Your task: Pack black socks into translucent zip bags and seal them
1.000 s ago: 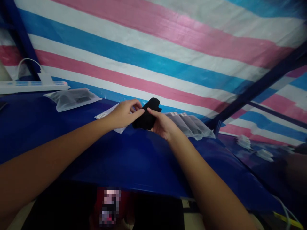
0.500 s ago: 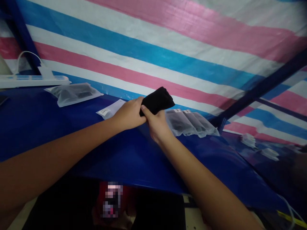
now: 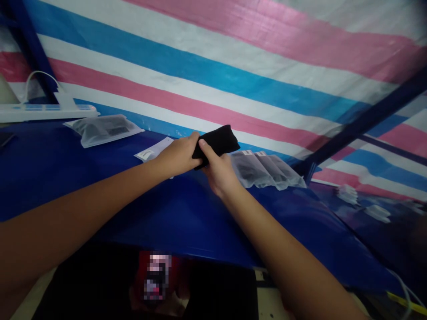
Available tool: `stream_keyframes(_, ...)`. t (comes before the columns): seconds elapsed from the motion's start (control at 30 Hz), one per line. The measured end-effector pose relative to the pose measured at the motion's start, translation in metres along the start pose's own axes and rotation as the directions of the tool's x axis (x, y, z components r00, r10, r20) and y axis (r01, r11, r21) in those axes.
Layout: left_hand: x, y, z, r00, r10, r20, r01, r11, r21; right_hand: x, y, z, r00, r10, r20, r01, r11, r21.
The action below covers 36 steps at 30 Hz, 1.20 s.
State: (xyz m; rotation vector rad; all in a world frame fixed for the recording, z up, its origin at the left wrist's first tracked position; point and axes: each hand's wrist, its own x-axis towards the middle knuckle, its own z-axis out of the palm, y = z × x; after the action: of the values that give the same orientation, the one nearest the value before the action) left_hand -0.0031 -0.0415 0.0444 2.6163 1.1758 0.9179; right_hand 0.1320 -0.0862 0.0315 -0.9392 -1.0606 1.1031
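Observation:
A folded black cloth bundle (image 3: 220,140) is held above the blue table, tilted with its far end up to the right. My left hand (image 3: 182,153) grips its left end, fingers closed behind it. My right hand (image 3: 218,171) clasps the same end from below, its thumb lying across the dark fabric. What kind of garment the cloth is, I cannot tell. A flat pale bag with a white label (image 3: 153,149) lies just left of my left hand, partly covered by it. Right behind my right hand sit several frosted bags (image 3: 258,171) with dark contents.
Another frosted bag (image 3: 105,130) with something dark inside lies at the left. Behind it a white power strip (image 3: 46,112) runs along the blue table (image 3: 160,218). A striped tarpaulin (image 3: 200,80) rises at the back. Small pale packets (image 3: 347,194) lie at the far right.
The black bundle has come slightly down and left, and it looks flatter and more evenly folded. My right thumb now reaches further over it. The bags stay where they were.

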Motion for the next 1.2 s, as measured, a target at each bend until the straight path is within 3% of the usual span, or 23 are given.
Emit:
stream_keyframes(0.13,-0.003,-0.001,0.005,1.0,0.006,-0.004,-0.006,1.0,-0.016,0.001,0.006,0.0,0.997,-0.024,-0.067,0.022,0.999,-0.037)
stream_keyframes(0.27,-0.006,-0.009,0.0,0.995,0.085,0.059,-0.071,0.976,-0.208,0.001,0.007,-0.001,0.99,-0.106,-0.098,0.093,0.987,-0.127)
stream_keyframes(0.37,-0.005,-0.014,-0.008,0.989,0.127,0.082,-0.094,0.942,-0.323,0.002,0.006,-0.003,0.981,-0.174,-0.082,0.148,0.955,-0.258)
stream_keyframes(0.5,-0.003,-0.016,-0.013,0.983,0.184,0.008,-0.17,0.921,-0.349,0.002,0.008,-0.005,0.975,-0.222,-0.015,0.199,0.902,-0.384)
stream_keyframes(0.63,-0.003,-0.017,-0.009,0.981,0.187,-0.045,-0.191,0.919,-0.345,0.0,0.009,-0.002,0.986,-0.163,0.039,0.167,0.931,-0.323)
stream_keyframes(0.8,-0.003,-0.018,-0.002,0.988,0.086,-0.129,-0.124,0.941,-0.315,-0.005,0.002,0.004,0.998,-0.044,0.053,0.055,0.975,-0.215)
stream_keyframes(0.97,-0.002,-0.009,0.0,0.97,0.094,-0.223,-0.151,0.956,-0.253,-0.007,-0.002,0.007,0.999,-0.01,0.045,0.016,0.991,-0.135)
stream_keyframes(1.13,-0.003,0.002,0.002,0.98,0.005,-0.198,-0.046,0.978,-0.205,-0.007,0.005,0.009,0.998,-0.059,0.013,0.06,0.984,-0.168)
stream_keyframes(1.2,-0.003,-0.001,0.0,0.987,0.055,-0.153,-0.088,0.973,-0.214,-0.005,0.002,0.007,0.998,-0.061,-0.016,0.057,0.981,-0.185)
